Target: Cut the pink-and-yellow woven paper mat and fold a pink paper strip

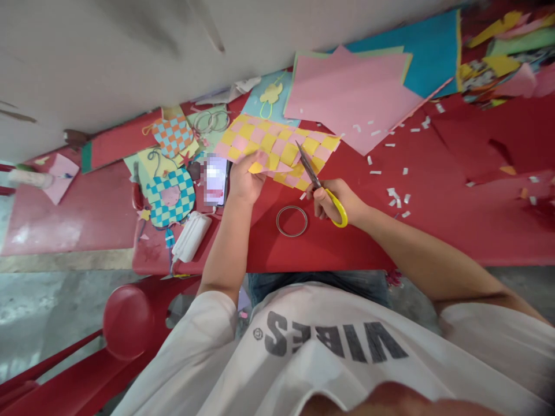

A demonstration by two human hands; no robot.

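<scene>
A woven mat of pink and yellow paper strips (277,144) lies on the red table (433,219). My left hand (245,179) pinches its near edge, fingers closed on the paper. My right hand (332,199) grips yellow-handled scissors (321,185). Their blades point up and away into the mat's near edge and look slightly apart.
A tape ring (292,221) lies between my hands. A phone (215,179), a white glue tube (191,237) and checkered woven paper shapes (170,196) sit left. Pink and blue paper sheets (351,95) lie behind; white scraps (396,193) scatter right. A red chair (128,320) stands lower left.
</scene>
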